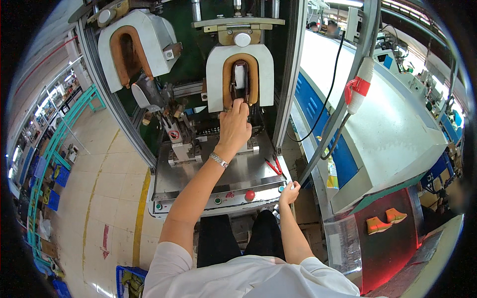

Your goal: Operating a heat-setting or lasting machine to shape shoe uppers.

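My left hand [236,124] reaches up to the right-hand U-shaped press head, its fingers closed on the lower end of a dark brown shoe upper [240,82]. That upper sits inside the tan padded mould [254,74], with a pale patch showing in its middle. Where the fingertips meet the upper is partly hidden. My right hand [289,192] is curled at the right corner of the machine's front panel, beside a blue-green button [281,188]. What its fingers close on, if anything, cannot be made out.
Red-handled pliers [274,168] lie on the metal bed. A red button [250,195] sits on the front panel. Left stands a second padded mould [124,54]. A hanging red-and-white plug connector [358,84] and a conveyor with two yellow-orange shoe pieces [379,225] are at right.
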`<state>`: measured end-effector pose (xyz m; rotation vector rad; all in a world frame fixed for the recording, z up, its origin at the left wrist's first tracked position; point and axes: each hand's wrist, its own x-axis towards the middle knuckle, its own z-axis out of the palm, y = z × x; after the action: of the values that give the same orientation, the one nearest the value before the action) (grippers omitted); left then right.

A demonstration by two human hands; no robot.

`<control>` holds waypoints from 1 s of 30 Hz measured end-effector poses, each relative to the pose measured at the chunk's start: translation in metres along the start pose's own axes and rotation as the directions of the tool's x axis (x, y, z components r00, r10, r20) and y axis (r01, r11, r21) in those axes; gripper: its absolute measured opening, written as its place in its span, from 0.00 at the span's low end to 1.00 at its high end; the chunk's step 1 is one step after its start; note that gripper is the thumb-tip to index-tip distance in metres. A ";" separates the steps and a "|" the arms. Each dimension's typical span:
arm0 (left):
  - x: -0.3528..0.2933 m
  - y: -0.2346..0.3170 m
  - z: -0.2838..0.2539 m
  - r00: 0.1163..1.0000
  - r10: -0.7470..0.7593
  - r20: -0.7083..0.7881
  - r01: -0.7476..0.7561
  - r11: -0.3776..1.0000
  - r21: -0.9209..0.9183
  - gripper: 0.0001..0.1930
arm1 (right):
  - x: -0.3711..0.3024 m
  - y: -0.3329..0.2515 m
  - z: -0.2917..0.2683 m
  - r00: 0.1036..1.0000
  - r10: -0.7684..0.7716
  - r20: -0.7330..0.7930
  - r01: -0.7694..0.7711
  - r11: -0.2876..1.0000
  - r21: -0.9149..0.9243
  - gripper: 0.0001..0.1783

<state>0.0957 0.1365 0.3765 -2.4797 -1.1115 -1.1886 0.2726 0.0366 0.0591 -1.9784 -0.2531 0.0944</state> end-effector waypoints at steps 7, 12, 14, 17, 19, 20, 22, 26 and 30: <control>0.007 0.009 0.015 0.994 0.073 -0.078 -0.077 0.996 -0.042 0.14 | 0.012 0.009 -0.005 0.996 -0.028 -0.087 0.024 0.999 -0.047 0.15; -0.005 -0.007 -0.005 1.000 0.012 0.006 -0.012 0.997 -0.077 0.12 | -0.008 -0.009 0.003 1.000 0.009 0.002 -0.009 0.999 -0.032 0.16; -0.010 0.017 0.002 0.996 0.065 -0.060 -0.076 0.975 -0.207 0.11 | 0.004 -0.002 0.000 0.996 -0.052 -0.074 0.051 0.999 -0.015 0.16; -0.055 0.023 0.013 0.985 0.075 -0.155 -0.127 0.923 -0.362 0.11 | -0.001 -0.006 -0.001 0.997 -0.040 -0.070 0.038 0.999 -0.034 0.16; -0.107 0.030 0.028 0.996 0.075 0.045 -0.038 0.837 -0.545 0.09 | -0.001 -0.009 -0.005 0.996 -0.037 -0.078 0.035 0.999 -0.023 0.16; -0.132 0.044 0.038 0.998 0.066 0.008 -0.043 0.740 -0.671 0.08 | 0.000 -0.010 -0.006 0.996 -0.039 -0.080 0.037 0.999 -0.019 0.16; -0.196 0.055 0.050 0.892 0.030 0.452 0.326 0.650 -0.686 0.06 | -0.001 -0.010 -0.006 0.993 -0.057 -0.100 0.056 0.998 -0.014 0.16; -0.311 0.051 0.090 0.644 0.139 0.753 0.637 0.447 -0.628 0.09 | -0.006 -0.010 -0.007 0.988 -0.095 -0.118 0.093 0.995 -0.027 0.15; -0.372 0.039 0.113 0.478 0.084 0.875 0.797 0.379 -0.471 0.11 | -0.009 -0.008 -0.005 0.981 -0.133 -0.141 0.131 0.991 -0.026 0.14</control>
<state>0.0402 -0.0460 0.0350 -4.0465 -1.7901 -0.6739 0.2635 0.0333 0.0677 -1.9689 -0.2917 -0.1346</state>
